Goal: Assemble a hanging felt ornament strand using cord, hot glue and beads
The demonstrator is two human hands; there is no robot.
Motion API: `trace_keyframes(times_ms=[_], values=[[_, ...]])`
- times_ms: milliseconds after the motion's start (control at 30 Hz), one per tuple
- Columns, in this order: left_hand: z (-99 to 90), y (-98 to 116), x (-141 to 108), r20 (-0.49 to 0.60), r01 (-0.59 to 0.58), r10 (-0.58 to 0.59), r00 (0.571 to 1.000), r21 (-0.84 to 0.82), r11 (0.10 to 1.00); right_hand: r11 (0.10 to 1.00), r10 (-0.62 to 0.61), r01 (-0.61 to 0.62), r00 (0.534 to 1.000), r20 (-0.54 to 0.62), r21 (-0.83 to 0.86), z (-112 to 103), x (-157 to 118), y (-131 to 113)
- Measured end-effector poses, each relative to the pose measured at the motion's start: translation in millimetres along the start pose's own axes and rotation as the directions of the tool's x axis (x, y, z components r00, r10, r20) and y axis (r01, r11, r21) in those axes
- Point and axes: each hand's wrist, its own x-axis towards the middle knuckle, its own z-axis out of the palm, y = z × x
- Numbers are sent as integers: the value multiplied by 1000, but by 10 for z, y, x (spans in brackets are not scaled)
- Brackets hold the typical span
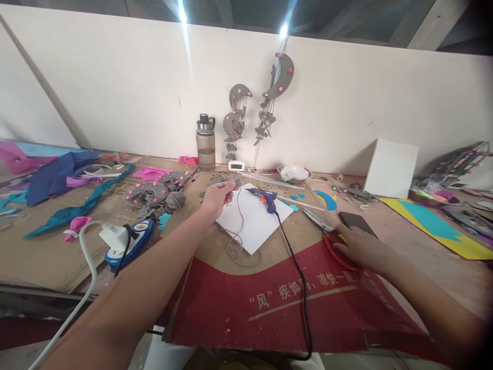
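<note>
My left hand (220, 199) is closed in a pinch at the middle of the table. A small grey piece shows at its fingertips, and a grey yarn (242, 218) hangs from them and loops down over a white sheet (256, 228). My right hand (353, 240) is closed on the red-handled scissors (326, 234), whose blades point away and to the left. Part of the handles is hidden under the fingers. A purple glue gun (270, 202) lies on the white sheet between my hands, its nozzle pointing left. A dark phone (357, 222) lies just beyond my right hand.
A red-printed cardboard (265, 298) covers the table front, crossed by a black cord (296, 262). At left are a blue power strip (134, 244) and a grey yarn bundle (154, 195). A water bottle (205, 144) stands behind. Grey moon hangings (284, 77) hang on the wall.
</note>
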Motion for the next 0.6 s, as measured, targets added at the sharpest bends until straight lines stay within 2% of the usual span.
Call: trace_keyframes(times_ms=[133,267,333,400,467,533,600], values=[[4,7,1,12,-4,4,1000,-11,1000,997,-9,2,996,-87,-80,152,-59,-15],[19,38,-27,35,-11,12,999,-32,999,999,22,-18,993,-115,35,166,-80,142],[31,60,-48,56,-11,12,998,-30,999,994,34,-12,980,-195,112,143,-127,246],[44,77,-65,86,-8,9,996,-16,1000,985,9,47,946,-323,166,84,-189,290],[53,84,-75,122,-3,3,993,-1,1000,967,-69,169,895,-442,192,-20,-241,231],[55,80,-79,157,1,-3,988,10,1000,941,-97,250,843,-529,226,-158,-255,63],[50,70,-76,177,6,-9,984,14,1000,906,-146,334,824,-548,260,-299,-215,-181]])
